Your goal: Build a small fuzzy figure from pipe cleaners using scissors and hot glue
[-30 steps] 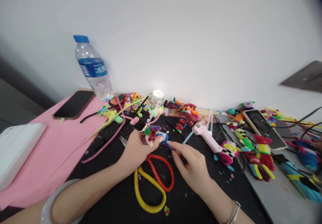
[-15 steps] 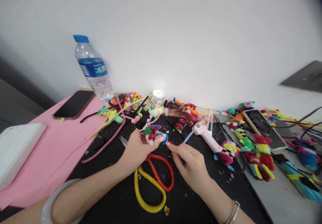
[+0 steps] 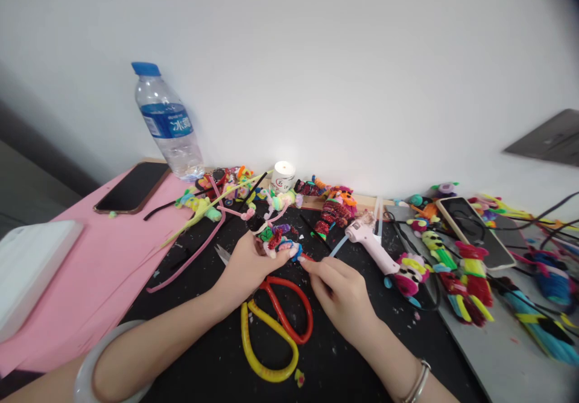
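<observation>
My left hand (image 3: 246,264) is closed around a small multicoloured pipe-cleaner doll (image 3: 270,236) above the black mat. The doll lies on its side, its black part to the left and its blue end to the right. At that blue end, my right hand (image 3: 341,291) pinches a short red pipe cleaner (image 3: 307,257) between thumb and fingers. Its tip lies close to the doll, and I cannot tell whether they are joined. Below the hands rest scissors (image 3: 270,370) with one yellow and one red handle, their blades partly hidden by my left hand.
Behind my right hand lies a pale glue gun (image 3: 373,247). Several pipe-cleaner dolls (image 3: 435,249) and a phone (image 3: 474,234) are at the right. Left are pink sheets (image 3: 90,270), another phone (image 3: 132,187), a white box (image 3: 36,270) and a water bottle (image 3: 167,125) against the wall.
The doll has turned slightly within my left hand. Both hands stay almost where they were, and the objects around them have not moved.
</observation>
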Motion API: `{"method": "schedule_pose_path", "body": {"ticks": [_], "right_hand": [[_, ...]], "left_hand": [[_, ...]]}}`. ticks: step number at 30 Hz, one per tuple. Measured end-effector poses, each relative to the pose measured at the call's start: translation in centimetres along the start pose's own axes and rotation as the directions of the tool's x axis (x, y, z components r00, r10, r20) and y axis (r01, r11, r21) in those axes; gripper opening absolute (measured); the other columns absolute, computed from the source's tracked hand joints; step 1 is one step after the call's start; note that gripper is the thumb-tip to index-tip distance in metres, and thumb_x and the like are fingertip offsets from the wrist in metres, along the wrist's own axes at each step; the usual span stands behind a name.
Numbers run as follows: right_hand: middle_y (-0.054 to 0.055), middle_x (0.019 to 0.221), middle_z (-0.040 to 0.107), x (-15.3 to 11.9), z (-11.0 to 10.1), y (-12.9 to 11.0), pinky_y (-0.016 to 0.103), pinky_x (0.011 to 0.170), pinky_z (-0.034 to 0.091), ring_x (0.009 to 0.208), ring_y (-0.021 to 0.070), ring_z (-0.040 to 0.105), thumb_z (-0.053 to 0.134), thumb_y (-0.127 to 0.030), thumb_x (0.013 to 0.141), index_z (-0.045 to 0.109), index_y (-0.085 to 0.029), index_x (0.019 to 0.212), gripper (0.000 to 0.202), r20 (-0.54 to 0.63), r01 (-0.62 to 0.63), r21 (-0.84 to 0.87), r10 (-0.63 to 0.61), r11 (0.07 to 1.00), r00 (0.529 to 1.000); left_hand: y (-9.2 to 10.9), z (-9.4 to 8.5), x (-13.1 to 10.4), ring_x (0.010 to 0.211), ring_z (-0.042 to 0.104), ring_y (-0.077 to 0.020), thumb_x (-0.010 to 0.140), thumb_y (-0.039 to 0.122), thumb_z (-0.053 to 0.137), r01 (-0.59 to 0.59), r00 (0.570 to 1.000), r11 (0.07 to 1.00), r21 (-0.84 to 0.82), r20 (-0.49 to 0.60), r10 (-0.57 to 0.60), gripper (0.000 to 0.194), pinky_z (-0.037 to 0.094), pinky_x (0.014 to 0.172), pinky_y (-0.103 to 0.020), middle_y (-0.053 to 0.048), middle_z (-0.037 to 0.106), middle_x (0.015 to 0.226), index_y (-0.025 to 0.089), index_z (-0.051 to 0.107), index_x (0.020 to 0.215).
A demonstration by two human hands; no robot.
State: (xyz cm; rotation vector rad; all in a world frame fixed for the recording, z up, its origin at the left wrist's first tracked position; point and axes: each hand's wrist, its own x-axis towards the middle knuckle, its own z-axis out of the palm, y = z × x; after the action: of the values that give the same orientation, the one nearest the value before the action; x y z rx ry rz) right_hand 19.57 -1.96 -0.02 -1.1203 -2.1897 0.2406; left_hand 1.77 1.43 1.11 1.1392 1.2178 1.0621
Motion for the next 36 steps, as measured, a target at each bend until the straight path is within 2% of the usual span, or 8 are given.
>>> {"method": "schedule_pose_path", "body": {"ticks": [5, 13, 17, 21, 26, 32, 36], "right_hand": [[0.003, 0.065, 0.056, 0.0, -0.1, -0.1, 0.026, 0.053, 0.044, 0.061, 0.0157, 0.054, 0.044, -0.01, 0.089, 0.065, -0.015, 0.099, 0.024, -0.002, 0.002, -0.011, -0.002, 1.0, 1.0], [0.004, 0.066, 0.059, 0.2, -0.3, -0.3, 0.026, 0.054, 0.046, 0.062, 0.0162, 0.056, 0.044, -0.01, 0.089, 0.066, -0.017, 0.099, 0.025, 0.01, 0.009, -0.025, -0.009, 1.0, 1.0], [0.004, 0.067, 0.061, 0.2, -0.3, -0.4, 0.027, 0.056, 0.048, 0.063, 0.0164, 0.058, 0.046, -0.01, 0.088, 0.065, -0.016, 0.099, 0.023, -0.008, 0.001, -0.011, -0.001, 1.0, 1.0], [0.004, 0.077, 0.066, 0.2, -0.1, -0.6, 0.027, 0.061, 0.05, 0.065, 0.0155, 0.06, 0.051, -0.013, 0.086, 0.061, -0.018, 0.102, 0.02, -0.031, -0.082, 0.025, 0.083, 0.996, 0.996], [0.002, 0.079, 0.065, 0.6, 0.5, -1.0, 0.025, 0.062, 0.051, 0.066, 0.0146, 0.061, 0.058, -0.018, 0.083, 0.058, -0.02, 0.096, 0.013, -0.111, -0.16, 0.05, 0.165, 0.986, 0.98], [0.0, 0.073, 0.062, 0.8, 0.7, -1.3, 0.024, 0.059, 0.049, 0.064, 0.0143, 0.061, 0.056, -0.014, 0.082, 0.055, -0.021, 0.086, 0.008, -0.162, -0.151, 0.045, 0.156, 0.987, 0.974], [0.001, 0.075, 0.061, 0.8, 0.6, -1.4, 0.024, 0.061, 0.05, 0.066, 0.0144, 0.061, 0.054, -0.014, 0.082, 0.055, -0.021, 0.088, 0.009, -0.156, -0.146, 0.065, 0.154, 0.987, 0.976]], "left_hand": [[0.0, -0.2, 0.1, 0.072, 0.063, -0.0172, 0.067, 0.022, 0.071, -0.026, 0.999, 0.999, 0.034, 0.04, 0.025, 0.019, 0.049, 0.066, -0.026, -0.002, 0.07, 0.077, 0.015, 0.059, 0.079], [-0.3, -0.3, -0.1, 0.08, 0.064, -0.0201, 0.066, 0.026, 0.073, -0.023, 0.998, 1.0, -0.014, 0.058, 0.023, 0.026, 0.049, 0.073, -0.029, -0.006, 0.071, 0.086, 0.014, 0.063, 0.087], [-0.1, -0.2, 0.0, 0.081, 0.064, -0.0186, 0.064, 0.022, 0.075, 0.004, 0.999, 0.996, -0.093, 0.047, 0.001, 0.029, 0.049, 0.074, -0.027, -0.004, 0.071, 0.09, 0.015, 0.063, 0.089], [-0.3, -0.1, 0.1, 0.08, 0.064, -0.0168, 0.064, 0.02, 0.076, 0.061, 0.997, 0.971, -0.231, 0.069, -0.046, 0.027, 0.05, 0.074, -0.027, -0.004, 0.071, 0.089, 0.014, 0.064, 0.087], [-0.5, 0.3, -0.1, 0.086, 0.065, -0.0188, 0.066, 0.021, 0.075, 0.058, 0.996, 0.925, -0.375, 0.091, -0.026, 0.033, 0.049, 0.084, -0.032, -0.005, 0.07, 0.091, 0.014, 0.063, 0.096], [-0.3, 1.1, -1.1, 0.089, 0.064, -0.0207, 0.07, 0.024, 0.072, 0.061, 0.989, 0.918, -0.393, 0.146, -0.003, 0.028, 0.047, 0.088, -0.035, -0.007, 0.07, 0.092, 0.014, 0.064, 0.095], [-0.1, 1.1, -1.3, 0.089, 0.065, -0.0217, 0.071, 0.024, 0.072, 0.089, 0.987, 0.914, -0.396, 0.16, -0.027, 0.026, 0.047, 0.088, -0.037, -0.008, 0.071, 0.092, 0.013, 0.066, 0.094]]}}
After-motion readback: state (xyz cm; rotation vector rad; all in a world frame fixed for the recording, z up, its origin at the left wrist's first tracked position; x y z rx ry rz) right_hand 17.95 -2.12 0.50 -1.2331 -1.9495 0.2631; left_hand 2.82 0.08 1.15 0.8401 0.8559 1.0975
